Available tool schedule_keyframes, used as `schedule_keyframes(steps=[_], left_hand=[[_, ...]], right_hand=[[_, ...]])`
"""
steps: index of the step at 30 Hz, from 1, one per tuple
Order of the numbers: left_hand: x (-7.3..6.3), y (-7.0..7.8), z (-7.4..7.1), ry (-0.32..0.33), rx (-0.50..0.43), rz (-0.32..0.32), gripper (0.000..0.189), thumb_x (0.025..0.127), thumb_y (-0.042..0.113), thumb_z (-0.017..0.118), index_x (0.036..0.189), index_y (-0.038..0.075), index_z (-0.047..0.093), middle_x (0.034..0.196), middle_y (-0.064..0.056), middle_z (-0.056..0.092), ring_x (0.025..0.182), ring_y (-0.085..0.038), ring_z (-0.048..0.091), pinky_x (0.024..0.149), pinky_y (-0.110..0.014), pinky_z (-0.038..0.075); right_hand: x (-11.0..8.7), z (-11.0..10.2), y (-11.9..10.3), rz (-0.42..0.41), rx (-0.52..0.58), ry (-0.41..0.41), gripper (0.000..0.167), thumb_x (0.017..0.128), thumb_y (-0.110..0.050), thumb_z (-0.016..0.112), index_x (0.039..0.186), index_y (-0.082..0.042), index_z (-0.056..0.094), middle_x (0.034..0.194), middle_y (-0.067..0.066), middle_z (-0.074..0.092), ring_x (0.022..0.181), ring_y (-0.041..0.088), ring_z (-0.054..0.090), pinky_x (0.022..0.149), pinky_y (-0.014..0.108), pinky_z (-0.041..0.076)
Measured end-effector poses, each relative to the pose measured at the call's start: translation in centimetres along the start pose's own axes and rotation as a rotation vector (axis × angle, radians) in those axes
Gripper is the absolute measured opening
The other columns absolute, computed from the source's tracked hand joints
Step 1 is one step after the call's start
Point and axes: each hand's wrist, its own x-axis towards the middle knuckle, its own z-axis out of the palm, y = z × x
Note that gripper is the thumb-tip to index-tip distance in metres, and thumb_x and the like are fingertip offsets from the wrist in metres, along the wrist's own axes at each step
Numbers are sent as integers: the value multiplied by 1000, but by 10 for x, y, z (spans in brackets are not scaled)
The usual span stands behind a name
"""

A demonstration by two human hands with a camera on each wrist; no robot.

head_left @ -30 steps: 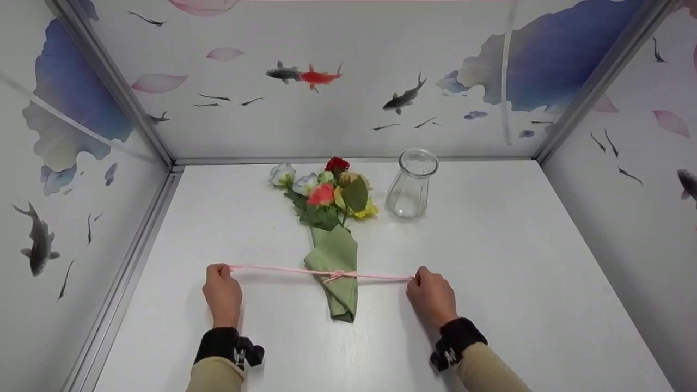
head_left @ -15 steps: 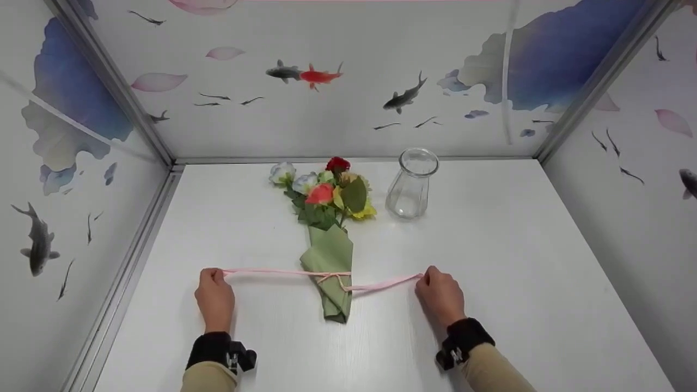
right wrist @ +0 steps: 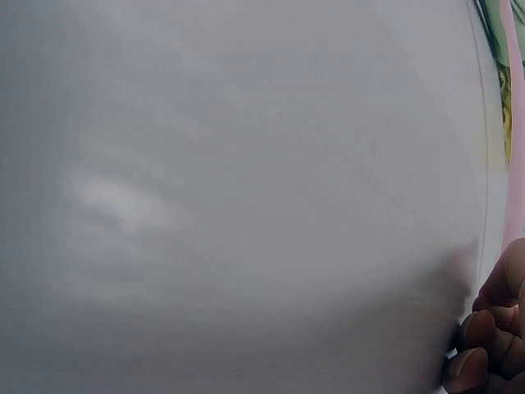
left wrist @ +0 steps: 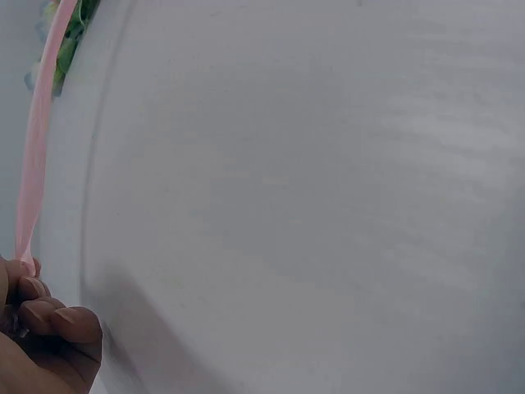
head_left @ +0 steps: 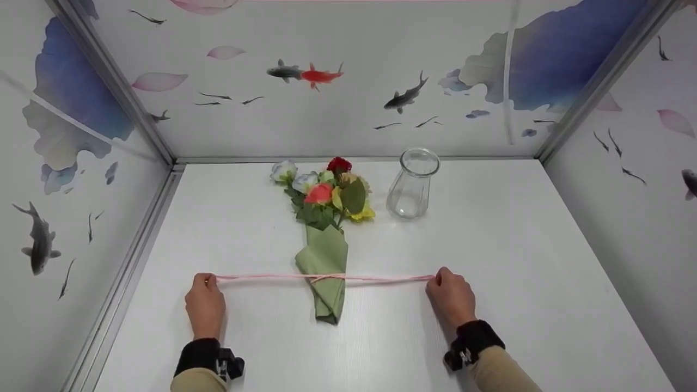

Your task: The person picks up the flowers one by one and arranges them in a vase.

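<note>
A bouquet of mixed flowers [head_left: 319, 194] lies on the table, its stems wrapped in green paper [head_left: 324, 253]. Across the wrap runs a pink ribbon [head_left: 256, 276], stretched almost straight to both sides. My left hand [head_left: 206, 306] pinches its left end, and my right hand [head_left: 451, 296] pinches the right end. In the left wrist view the ribbon [left wrist: 34, 156] rises from the curled fingers [left wrist: 78, 324]. At the right edge of the right wrist view, the ribbon [right wrist: 515, 164] meets curled fingers [right wrist: 467, 369]; the pinch itself is partly cut off.
Behind the bouquet's right side stands a clear glass vase [head_left: 409, 190], upright. The white table [head_left: 517, 245] is bordered by printed panels [head_left: 348, 120] at the back and both sides.
Both hands have moved farther apart, drawing the ribbon out. The loose loop over the wrap has shrunk to a tight crossing. The wrap's lower end has shifted slightly left.
</note>
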Motion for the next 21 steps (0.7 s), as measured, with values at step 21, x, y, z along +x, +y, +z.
schedule_keyframes(steps=[21], left_hand=[[3,-1,-4,12,21,7,31,109,10,41,130,-10,52,117,-31,57,99,-42,59,82,-52,48]], right_hand=[[1,-3,4,-11,49,10,16,95,-15,59,82,-7,58,67,2,51,61,18,47,57,31,36]])
